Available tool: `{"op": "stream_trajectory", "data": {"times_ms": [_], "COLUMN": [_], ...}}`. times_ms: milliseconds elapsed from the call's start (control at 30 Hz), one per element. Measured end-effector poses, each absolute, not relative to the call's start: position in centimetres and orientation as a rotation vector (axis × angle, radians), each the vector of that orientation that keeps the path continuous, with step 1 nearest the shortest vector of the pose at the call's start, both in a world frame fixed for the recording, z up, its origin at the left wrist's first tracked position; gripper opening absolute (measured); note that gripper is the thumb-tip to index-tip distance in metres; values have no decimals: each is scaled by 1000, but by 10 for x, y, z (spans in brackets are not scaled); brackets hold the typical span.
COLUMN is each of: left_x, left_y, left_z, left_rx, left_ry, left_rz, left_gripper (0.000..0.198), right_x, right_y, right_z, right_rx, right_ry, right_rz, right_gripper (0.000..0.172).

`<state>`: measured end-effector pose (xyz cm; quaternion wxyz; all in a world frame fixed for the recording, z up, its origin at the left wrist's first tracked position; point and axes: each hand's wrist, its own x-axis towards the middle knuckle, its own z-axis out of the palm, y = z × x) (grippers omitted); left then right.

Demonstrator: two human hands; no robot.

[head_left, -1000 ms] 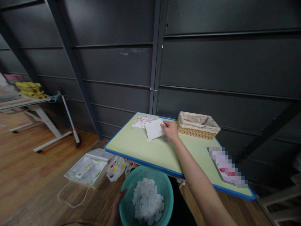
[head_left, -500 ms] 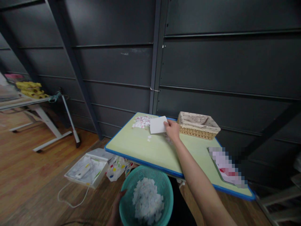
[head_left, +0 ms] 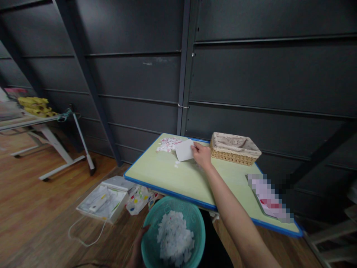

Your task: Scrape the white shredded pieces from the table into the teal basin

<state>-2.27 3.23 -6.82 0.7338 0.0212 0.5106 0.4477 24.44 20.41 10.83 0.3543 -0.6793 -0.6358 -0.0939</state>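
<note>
My right hand (head_left: 201, 154) is closed on the edge of a white card (head_left: 184, 150), held over the light green tabletop (head_left: 156, 173). Just beyond the card's left side lies a pile of torn paper bits (head_left: 167, 144), white with some pink. A few loose scraps (head_left: 176, 164) sit in front of the card. Below the table edge, my left hand (head_left: 140, 238) grips the left rim of a green plastic basket (head_left: 150, 225). White paper pieces (head_left: 175, 238) are heaped inside it.
A wicker basket with a cloth lining (head_left: 234, 158) stands at the table's back right. Near the right corner lies a blurred-out flat object (head_left: 267, 199). On the floor at left are an open white box (head_left: 103, 203) with a cord and a spotted bag (head_left: 138, 201).
My right hand and the white card have shifted slightly left and toward me, and the card is tilted differently. The green basket and my left hand stay in place.
</note>
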Motion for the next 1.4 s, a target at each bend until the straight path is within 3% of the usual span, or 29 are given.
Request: {"op": "stream_trajectory", "data": {"times_ms": [1000, 1400], "left_x": [-24, -27], "left_y": [33, 32], "left_z": [-73, -84], "left_rx": [61, 84], "left_ry": [1129, 1111], "left_rz": [971, 948], "left_gripper": [65, 52], "right_x": [241, 242], "right_y": [201, 202], "right_z": [105, 108], "right_rx": [-1758, -1874], "right_ry": [-1681, -1645], "right_rz": [-479, -517], "right_gripper": [33, 33]}}
